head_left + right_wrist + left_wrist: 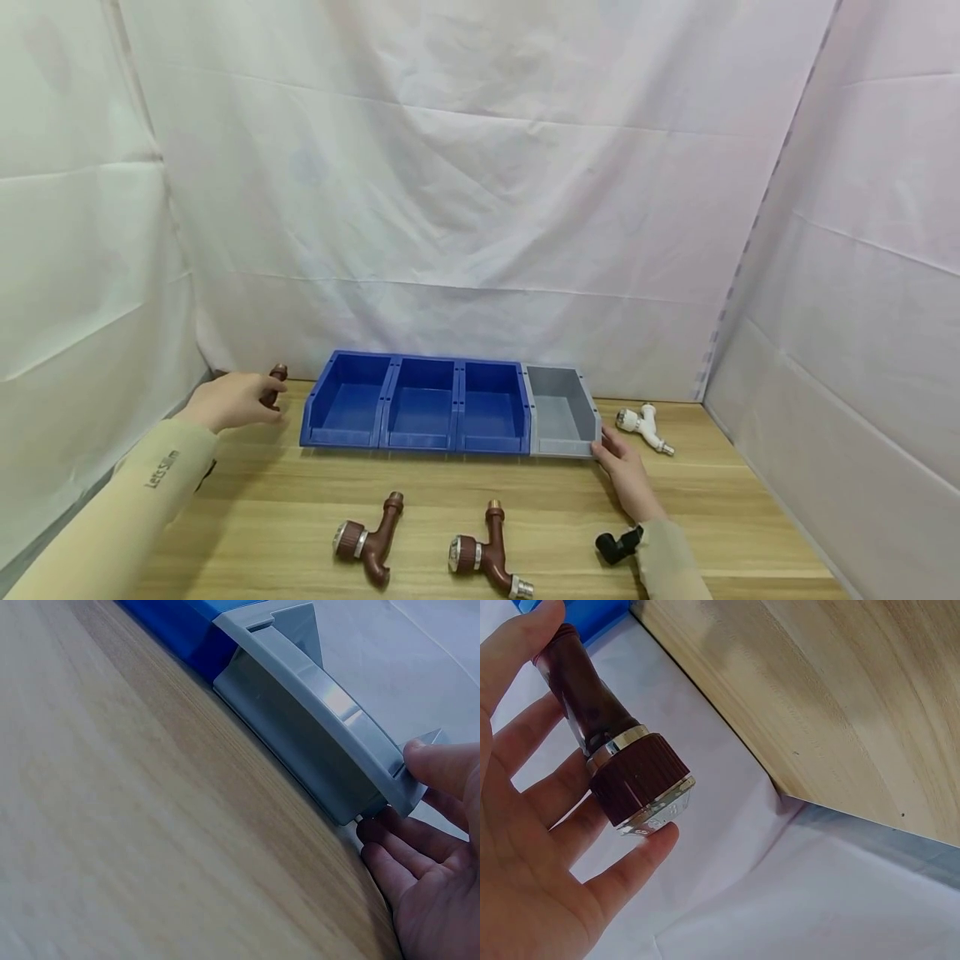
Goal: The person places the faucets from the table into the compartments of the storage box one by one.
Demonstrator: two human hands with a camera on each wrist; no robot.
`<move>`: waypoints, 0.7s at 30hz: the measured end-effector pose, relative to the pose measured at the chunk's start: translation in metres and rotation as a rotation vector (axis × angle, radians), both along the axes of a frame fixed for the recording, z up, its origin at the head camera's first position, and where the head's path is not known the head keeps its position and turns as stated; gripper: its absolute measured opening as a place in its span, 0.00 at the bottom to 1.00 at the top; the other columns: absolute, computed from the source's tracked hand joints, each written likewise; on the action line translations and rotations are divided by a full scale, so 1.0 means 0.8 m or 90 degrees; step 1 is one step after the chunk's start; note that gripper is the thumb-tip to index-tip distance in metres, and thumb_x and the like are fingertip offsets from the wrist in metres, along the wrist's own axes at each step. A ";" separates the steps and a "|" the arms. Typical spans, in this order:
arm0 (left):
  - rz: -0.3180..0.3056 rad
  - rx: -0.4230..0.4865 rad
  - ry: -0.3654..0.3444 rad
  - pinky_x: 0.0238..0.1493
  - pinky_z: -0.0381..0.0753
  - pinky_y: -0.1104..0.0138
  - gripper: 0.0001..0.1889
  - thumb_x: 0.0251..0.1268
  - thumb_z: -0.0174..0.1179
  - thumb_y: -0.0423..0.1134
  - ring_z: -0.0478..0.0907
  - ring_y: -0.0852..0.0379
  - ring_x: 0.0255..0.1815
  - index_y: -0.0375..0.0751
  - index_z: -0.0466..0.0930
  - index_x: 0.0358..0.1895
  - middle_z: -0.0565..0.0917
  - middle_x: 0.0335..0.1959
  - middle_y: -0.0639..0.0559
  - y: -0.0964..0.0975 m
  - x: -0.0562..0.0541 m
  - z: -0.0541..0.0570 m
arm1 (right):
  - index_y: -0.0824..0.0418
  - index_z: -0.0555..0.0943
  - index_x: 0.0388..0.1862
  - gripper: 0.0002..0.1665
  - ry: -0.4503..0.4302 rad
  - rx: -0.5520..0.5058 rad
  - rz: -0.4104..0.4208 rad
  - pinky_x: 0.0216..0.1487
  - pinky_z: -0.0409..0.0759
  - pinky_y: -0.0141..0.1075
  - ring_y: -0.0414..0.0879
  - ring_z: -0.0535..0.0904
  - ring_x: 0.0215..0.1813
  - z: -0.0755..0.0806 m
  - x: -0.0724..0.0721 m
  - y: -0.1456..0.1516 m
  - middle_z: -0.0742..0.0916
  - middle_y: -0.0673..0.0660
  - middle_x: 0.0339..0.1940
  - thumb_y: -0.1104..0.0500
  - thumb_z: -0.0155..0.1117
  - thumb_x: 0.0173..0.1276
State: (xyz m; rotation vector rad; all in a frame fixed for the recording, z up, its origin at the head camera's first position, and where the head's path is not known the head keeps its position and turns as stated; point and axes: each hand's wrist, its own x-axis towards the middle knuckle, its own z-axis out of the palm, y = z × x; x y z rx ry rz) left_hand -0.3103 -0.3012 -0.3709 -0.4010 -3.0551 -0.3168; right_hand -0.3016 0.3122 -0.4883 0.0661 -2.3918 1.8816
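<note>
At the left, near the back edge of the table, my left hand (234, 400) holds a dark brown faucet (581, 694). The left wrist view shows the thumb at its pipe end and the fingers along its ribbed knob (639, 776), which has a silvery cap. My right hand (628, 477) grips the front right corner of the grey bin (564, 417). In the right wrist view the thumb (439, 761) presses on the bin's front rim, with the other fingers around the side and below. Part of the held faucet is hidden by the left hand in the head view.
Three blue bins (360, 407) stand in a row joined to the grey one. Two brown faucets (381, 537) (493, 554) lie on the wooden table (300, 500) in front. A white faucet (645, 427) lies right of the bins. White cloth (465, 208) walls surround the table.
</note>
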 end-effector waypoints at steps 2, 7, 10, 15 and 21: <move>-0.002 -0.002 -0.001 0.38 0.77 0.40 0.37 0.47 0.70 0.62 0.79 0.32 0.47 0.39 0.82 0.56 0.82 0.50 0.33 0.000 -0.001 0.001 | 0.67 0.58 0.75 0.33 0.000 -0.005 -0.002 0.55 0.68 0.22 0.56 0.63 0.70 -0.001 0.000 0.001 0.67 0.70 0.71 0.59 0.53 0.76; 0.000 -0.009 0.001 0.36 0.77 0.41 0.39 0.45 0.70 0.64 0.78 0.31 0.46 0.39 0.81 0.56 0.81 0.50 0.32 -0.003 -0.001 0.005 | 0.67 0.58 0.75 0.34 0.003 -0.007 0.003 0.57 0.68 0.24 0.57 0.62 0.71 -0.003 -0.001 0.001 0.67 0.69 0.71 0.58 0.54 0.76; 0.003 -0.007 0.002 0.33 0.77 0.41 0.39 0.44 0.70 0.65 0.78 0.31 0.47 0.40 0.81 0.56 0.81 0.50 0.32 -0.005 -0.001 0.007 | 0.68 0.57 0.75 0.34 0.006 -0.010 0.005 0.58 0.69 0.26 0.57 0.61 0.71 -0.003 -0.003 0.000 0.66 0.69 0.72 0.59 0.54 0.76; 0.002 -0.005 0.006 0.33 0.77 0.42 0.39 0.44 0.70 0.65 0.78 0.32 0.47 0.41 0.82 0.55 0.82 0.50 0.33 -0.004 0.001 0.010 | 0.68 0.56 0.76 0.35 0.000 -0.020 0.006 0.58 0.69 0.25 0.55 0.61 0.72 -0.004 -0.005 0.001 0.65 0.69 0.72 0.59 0.54 0.76; -0.001 -0.006 0.010 0.33 0.77 0.42 0.38 0.44 0.70 0.65 0.79 0.33 0.47 0.41 0.82 0.55 0.82 0.49 0.33 0.001 0.000 0.014 | 0.67 0.57 0.76 0.35 0.001 -0.018 0.003 0.58 0.69 0.25 0.55 0.61 0.72 -0.007 -0.005 0.002 0.66 0.69 0.72 0.59 0.54 0.75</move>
